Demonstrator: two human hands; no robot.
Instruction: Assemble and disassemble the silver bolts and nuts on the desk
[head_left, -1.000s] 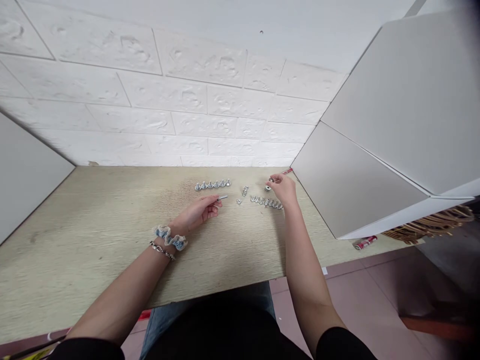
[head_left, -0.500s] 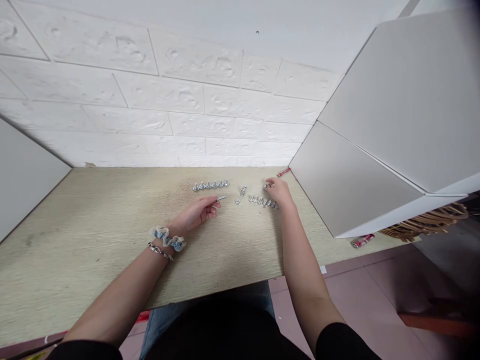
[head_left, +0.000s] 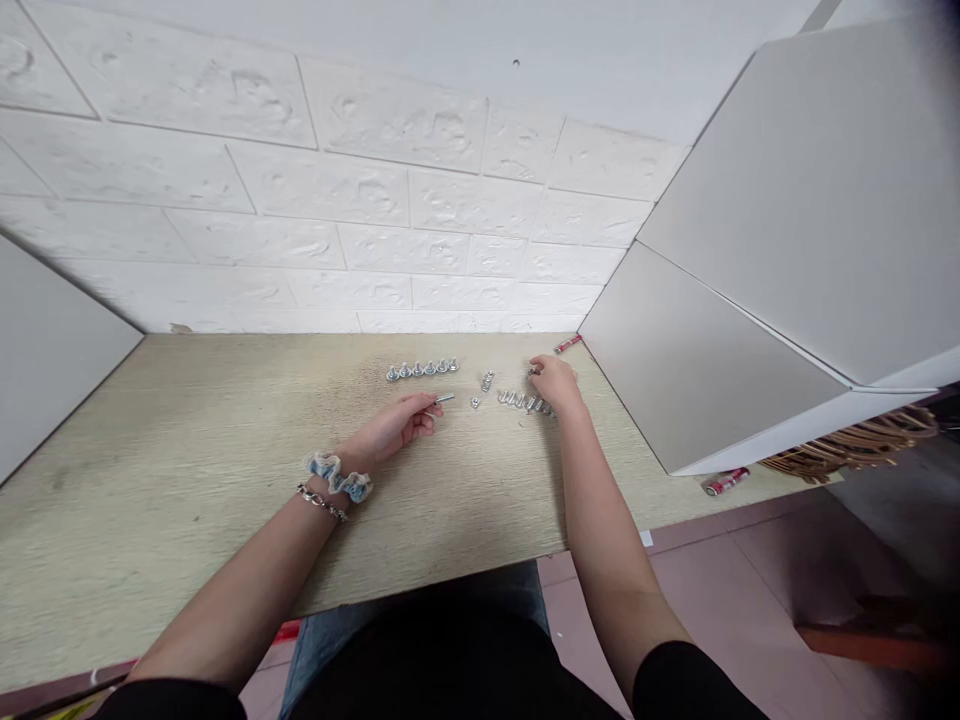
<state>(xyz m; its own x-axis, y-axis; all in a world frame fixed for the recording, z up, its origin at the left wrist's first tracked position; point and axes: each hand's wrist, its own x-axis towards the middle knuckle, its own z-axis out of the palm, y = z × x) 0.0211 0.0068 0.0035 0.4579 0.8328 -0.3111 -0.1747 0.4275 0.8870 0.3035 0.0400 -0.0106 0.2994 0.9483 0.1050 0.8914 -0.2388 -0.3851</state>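
A silver bolt [head_left: 445, 398] juts from between the thumb and fingers of my left hand [head_left: 390, 428], its shank pointing right. My right hand [head_left: 556, 380] is closed at the fingertips over a small metal piece [head_left: 534, 372]; it looks like a nut, but the fingers partly cover it. Just below that hand lies a row of small bolts [head_left: 517, 401], its right end partly hidden. Behind my left hand stands a row of bolts [head_left: 423, 369] with washers, shanks up. Between the hands are a short line of nuts [head_left: 487, 380] and one separate nut [head_left: 475, 402].
A red battery [head_left: 568, 344] lies at the back right corner, and another red battery [head_left: 726, 482] near the right cabinet [head_left: 720, 350]. A white brick-pattern wall [head_left: 300, 240] closes the back of the wooden table [head_left: 225, 450]. A white panel [head_left: 52, 360] bounds the left.
My right hand has shifted very slightly left, fingertips still at the small metal piece. My left hand keeps the bolt in almost the same place.
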